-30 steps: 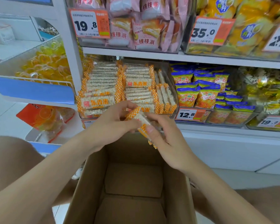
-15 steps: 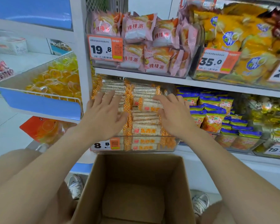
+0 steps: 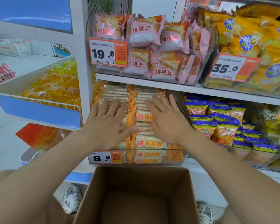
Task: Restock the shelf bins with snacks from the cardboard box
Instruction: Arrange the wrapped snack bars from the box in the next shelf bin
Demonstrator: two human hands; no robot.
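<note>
Snacks orange-checked, stacked flat, bin clear

An orange 19.8 tag hangs at eleven o'clock, a 35.0 tag at two. My left sneaker shows at seven, my right sneaker at five. A white basket sits at ten o'clock, far back.
</note>
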